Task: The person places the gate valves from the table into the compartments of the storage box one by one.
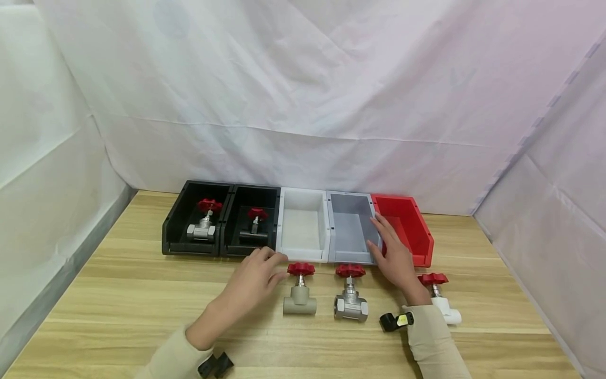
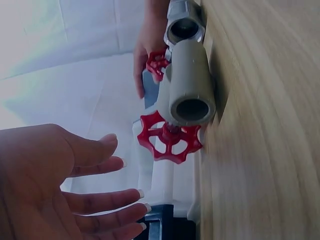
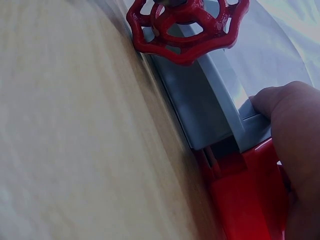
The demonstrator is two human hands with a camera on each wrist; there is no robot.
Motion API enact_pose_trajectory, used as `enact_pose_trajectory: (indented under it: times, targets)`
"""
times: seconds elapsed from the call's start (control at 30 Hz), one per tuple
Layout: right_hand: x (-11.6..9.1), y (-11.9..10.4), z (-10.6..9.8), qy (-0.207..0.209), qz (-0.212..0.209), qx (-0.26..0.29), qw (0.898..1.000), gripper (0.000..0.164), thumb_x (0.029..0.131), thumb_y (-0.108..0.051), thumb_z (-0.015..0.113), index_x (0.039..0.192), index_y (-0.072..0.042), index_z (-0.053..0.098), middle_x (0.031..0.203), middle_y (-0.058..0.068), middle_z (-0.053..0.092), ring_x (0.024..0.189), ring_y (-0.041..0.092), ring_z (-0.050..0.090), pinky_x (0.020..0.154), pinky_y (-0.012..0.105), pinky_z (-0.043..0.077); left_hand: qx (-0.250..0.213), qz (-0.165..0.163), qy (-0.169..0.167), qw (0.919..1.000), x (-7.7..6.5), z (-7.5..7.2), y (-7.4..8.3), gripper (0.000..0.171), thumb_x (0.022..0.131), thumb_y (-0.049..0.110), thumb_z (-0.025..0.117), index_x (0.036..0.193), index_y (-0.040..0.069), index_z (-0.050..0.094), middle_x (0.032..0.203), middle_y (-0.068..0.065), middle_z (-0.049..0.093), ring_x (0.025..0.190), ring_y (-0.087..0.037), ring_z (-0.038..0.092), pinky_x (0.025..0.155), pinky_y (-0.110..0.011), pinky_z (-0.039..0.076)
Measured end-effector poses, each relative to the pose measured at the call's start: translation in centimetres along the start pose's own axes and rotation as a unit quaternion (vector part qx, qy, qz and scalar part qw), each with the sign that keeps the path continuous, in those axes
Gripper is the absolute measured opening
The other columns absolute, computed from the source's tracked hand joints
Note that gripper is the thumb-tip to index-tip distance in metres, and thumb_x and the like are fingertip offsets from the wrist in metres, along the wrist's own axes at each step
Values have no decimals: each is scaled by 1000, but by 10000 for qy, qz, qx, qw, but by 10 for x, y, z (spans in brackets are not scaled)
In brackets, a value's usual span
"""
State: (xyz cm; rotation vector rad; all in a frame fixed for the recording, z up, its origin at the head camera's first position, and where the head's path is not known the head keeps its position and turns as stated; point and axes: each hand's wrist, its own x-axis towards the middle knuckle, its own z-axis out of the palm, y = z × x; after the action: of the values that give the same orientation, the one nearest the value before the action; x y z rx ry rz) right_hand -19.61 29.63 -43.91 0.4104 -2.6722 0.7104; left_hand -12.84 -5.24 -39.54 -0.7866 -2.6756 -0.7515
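My left hand (image 1: 255,276) hovers just left of a beige gate valve (image 1: 300,302) with a red handwheel; its fingers are loosely spread, with nothing between them in the left wrist view. The valve stands upright on the table. To its right is a metal valve (image 1: 350,304), also with a red wheel. My right hand (image 1: 396,261) lies over the side wall between the grey bin (image 1: 351,257) and the red bin (image 1: 421,259). Its fingers are extended, and the thumb (image 3: 287,100) touches the grey bin's edge in the right wrist view.
A white valve (image 1: 442,308) stands beyond my right wrist. On the left of the bin row, two black bins hold a metal valve (image 1: 202,229) and a black valve (image 1: 254,231). A white bin (image 1: 304,255) sits mid-row. White cloth (image 1: 293,105) hangs behind the table.
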Motion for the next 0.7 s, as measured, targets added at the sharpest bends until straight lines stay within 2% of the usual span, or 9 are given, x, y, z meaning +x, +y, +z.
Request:
enact_pose_trajectory:
  times: [0.2, 0.37, 0.7]
  targets:
    - [0, -1, 0, 5, -2, -31, 10000, 76, 84, -17, 74, 149, -21, 35, 156, -1, 25, 130, 33, 41, 83, 55, 49, 108, 76, -221, 9997, -2, 3, 7, 29, 85, 26, 74, 109, 12, 68, 93, -1, 59, 84, -18, 54, 70, -33, 48]
    - [0, 0, 1, -4, 14, -20, 10000, 76, 84, -17, 74, 149, -19, 36, 156, -2, 24, 131, 33, 40, 83, 55, 49, 33, 105, -414, 9991, -3, 7, 12, 27, 86, 26, 73, 110, 14, 67, 97, 0, 60, 84, -16, 53, 67, -33, 47]
    - [1, 0, 0, -14, 20, 8, 10000, 77, 83, -17, 74, 149, -20, 35, 156, -1, 24, 131, 33, 40, 83, 55, 49, 129, 192, -547, 9982, -5, 11, 16, 27, 87, 26, 71, 112, 17, 66, 101, -2, 61, 88, -18, 53, 73, -36, 47]
